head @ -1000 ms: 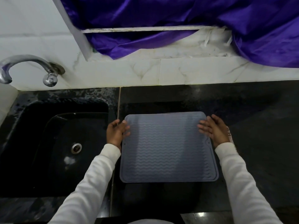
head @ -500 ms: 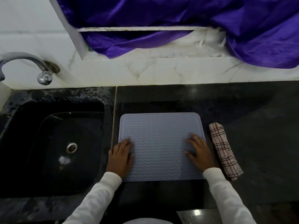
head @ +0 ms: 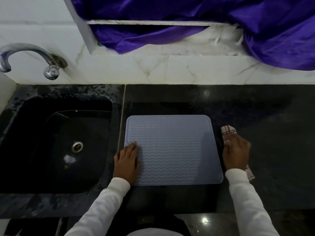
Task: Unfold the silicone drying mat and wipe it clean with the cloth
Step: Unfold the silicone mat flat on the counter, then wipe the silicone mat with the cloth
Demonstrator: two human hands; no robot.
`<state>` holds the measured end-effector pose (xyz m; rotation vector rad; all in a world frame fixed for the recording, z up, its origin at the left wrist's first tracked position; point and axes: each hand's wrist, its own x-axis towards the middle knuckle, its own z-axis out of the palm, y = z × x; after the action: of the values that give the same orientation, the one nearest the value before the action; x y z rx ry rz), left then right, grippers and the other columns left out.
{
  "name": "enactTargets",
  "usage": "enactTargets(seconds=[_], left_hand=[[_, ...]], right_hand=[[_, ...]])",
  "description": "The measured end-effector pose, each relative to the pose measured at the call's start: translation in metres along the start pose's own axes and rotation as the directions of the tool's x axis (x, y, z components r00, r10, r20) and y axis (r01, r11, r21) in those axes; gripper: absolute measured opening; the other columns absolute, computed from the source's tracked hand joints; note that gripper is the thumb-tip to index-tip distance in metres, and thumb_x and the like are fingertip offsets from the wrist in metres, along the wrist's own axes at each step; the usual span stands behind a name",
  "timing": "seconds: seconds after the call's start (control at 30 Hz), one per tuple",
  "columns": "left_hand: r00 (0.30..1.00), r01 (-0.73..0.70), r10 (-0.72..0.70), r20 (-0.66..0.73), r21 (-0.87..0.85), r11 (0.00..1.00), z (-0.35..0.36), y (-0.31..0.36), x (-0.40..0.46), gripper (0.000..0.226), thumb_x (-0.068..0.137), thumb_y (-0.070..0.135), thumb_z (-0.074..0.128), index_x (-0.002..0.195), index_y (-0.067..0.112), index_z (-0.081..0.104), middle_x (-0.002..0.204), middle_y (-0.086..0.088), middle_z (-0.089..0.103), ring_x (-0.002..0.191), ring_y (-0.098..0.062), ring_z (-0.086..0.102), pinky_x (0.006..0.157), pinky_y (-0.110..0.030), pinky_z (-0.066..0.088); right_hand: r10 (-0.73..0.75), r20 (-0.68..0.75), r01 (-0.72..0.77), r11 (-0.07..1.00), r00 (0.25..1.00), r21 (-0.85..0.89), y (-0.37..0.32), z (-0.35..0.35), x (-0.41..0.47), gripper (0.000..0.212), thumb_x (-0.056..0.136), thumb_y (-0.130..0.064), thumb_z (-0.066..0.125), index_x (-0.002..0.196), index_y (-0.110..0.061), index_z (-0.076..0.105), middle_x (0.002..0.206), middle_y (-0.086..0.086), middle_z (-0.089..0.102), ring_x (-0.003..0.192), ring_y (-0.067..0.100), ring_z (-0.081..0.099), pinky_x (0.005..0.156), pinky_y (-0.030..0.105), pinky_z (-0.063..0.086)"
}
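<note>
The grey-blue silicone drying mat (head: 173, 150) lies unfolded and flat on the black counter, its wavy ribbed side up. My left hand (head: 127, 161) presses flat on the mat's left edge, fingers straight. The folded checked cloth (head: 227, 133) lies on the counter just right of the mat. My right hand (head: 236, 155) covers the cloth's middle, fingers curled down over it; only the cloth's far end and a near corner (head: 249, 173) show.
A black sink (head: 56, 142) with a steel drain sits left of the mat, under a chrome tap (head: 29, 55) on the white tiled wall. Purple fabric (head: 204, 23) drapes over the ledge behind. Dark counter (head: 276, 133) stretches to the right.
My right hand has left the mat and moved right onto the cloth. My left hand stays pressed on the mat's left edge. The mat has not moved.
</note>
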<state>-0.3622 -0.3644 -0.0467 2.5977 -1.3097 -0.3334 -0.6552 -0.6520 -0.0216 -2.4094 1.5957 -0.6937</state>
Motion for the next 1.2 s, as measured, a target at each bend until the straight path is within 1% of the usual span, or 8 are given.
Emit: enactTargets(seconds=[0.17,0.27,0.37,0.5,0.73,0.93,1.03,1.2], left_hand=[[0.999,0.005,-0.004,-0.037,0.023,1.0,0.0,0.006,-0.003,0.053,0.088,0.036,0.036,0.135,0.02,0.053,0.148,-0.001,0.046,0.128,-0.026,0.045,0.1,-0.05,0.032],[0.999,0.018,-0.017,-0.044,0.033,0.999,-0.001,0.009,-0.004,0.053,0.087,0.035,0.036,0.133,0.02,0.055,0.146,0.0,0.048,0.126,-0.027,0.049,0.099,-0.05,0.034],[0.999,0.038,-0.038,-0.03,0.018,0.999,-0.005,0.012,-0.004,0.053,0.085,0.035,0.035,0.131,0.021,0.057,0.145,0.001,0.049,0.125,-0.026,0.05,0.099,-0.052,0.035],[0.998,0.06,-0.059,-0.009,0.024,0.998,-0.007,0.015,-0.003,0.054,0.083,0.035,0.034,0.13,0.022,0.058,0.145,0.001,0.05,0.125,-0.027,0.051,0.1,-0.054,0.037],[0.989,0.095,-0.102,-0.105,-0.062,0.994,-0.012,0.012,0.019,0.053,0.082,0.035,0.038,0.127,0.014,0.056,0.125,-0.007,0.06,0.111,-0.028,0.056,0.095,-0.047,0.037],[0.986,0.096,-0.106,-0.13,-0.081,0.992,-0.029,-0.003,0.082,0.055,0.088,0.027,0.057,0.139,0.012,0.046,0.141,-0.009,0.048,0.126,-0.029,0.044,0.106,-0.048,0.03],[0.992,0.06,-0.061,-0.108,-0.011,0.998,-0.034,-0.013,0.117,0.057,0.084,0.026,0.062,0.137,0.011,0.049,0.146,-0.008,0.046,0.132,-0.028,0.043,0.107,-0.051,0.029],[0.999,-0.033,0.034,-0.024,0.041,0.999,-0.029,-0.034,0.138,0.055,0.092,0.029,0.046,0.144,0.014,0.043,0.151,-0.005,0.041,0.141,-0.025,0.033,0.113,-0.048,0.023]], right_hand=[[0.085,0.26,-0.041,0.985,0.962,-0.169,0.026,0.01,0.009,0.067,0.082,-0.019,0.067,0.143,-0.012,0.039,0.144,0.019,0.04,0.122,0.046,0.04,0.097,0.053,0.039],[0.039,0.255,0.004,0.987,0.966,-0.163,0.029,0.013,0.015,0.057,0.078,-0.002,0.066,0.134,-0.003,0.049,0.129,0.026,0.051,0.108,0.049,0.05,0.09,0.056,0.045],[0.092,0.195,-0.082,0.995,0.977,-0.058,0.016,0.005,0.028,0.049,0.075,0.012,0.057,0.123,0.001,0.058,0.118,0.028,0.055,0.1,0.049,0.052,0.087,0.054,0.047],[0.091,0.144,-0.115,0.98,0.985,0.164,-0.02,-0.013,0.043,0.046,0.082,0.007,0.056,0.127,-0.005,0.058,0.119,0.023,0.056,0.107,0.041,0.054,0.097,0.043,0.043],[-0.224,0.279,0.068,0.877,0.934,0.476,-0.137,-0.004,0.027,0.039,0.094,-0.012,0.053,0.132,-0.022,0.055,0.121,0.001,0.058,0.11,0.009,0.051,0.093,0.023,0.037],[-0.321,0.293,0.186,0.893,0.901,0.409,-0.237,0.075,0.015,0.042,0.09,-0.012,0.052,0.132,-0.014,0.055,0.12,0.013,0.055,0.111,0.029,0.052,0.099,0.041,0.044],[-0.32,0.343,0.201,0.919,0.883,0.339,-0.281,0.109,0.007,0.044,0.094,-0.016,0.049,0.138,-0.015,0.048,0.13,0.013,0.047,0.116,0.03,0.045,0.1,0.038,0.042],[-0.311,0.365,0.247,0.945,0.877,0.213,-0.312,0.152,-0.008,0.048,0.085,-0.005,0.061,0.132,-0.006,0.052,0.127,0.022,0.053,0.106,0.039,0.055,0.09,0.045,0.05]])
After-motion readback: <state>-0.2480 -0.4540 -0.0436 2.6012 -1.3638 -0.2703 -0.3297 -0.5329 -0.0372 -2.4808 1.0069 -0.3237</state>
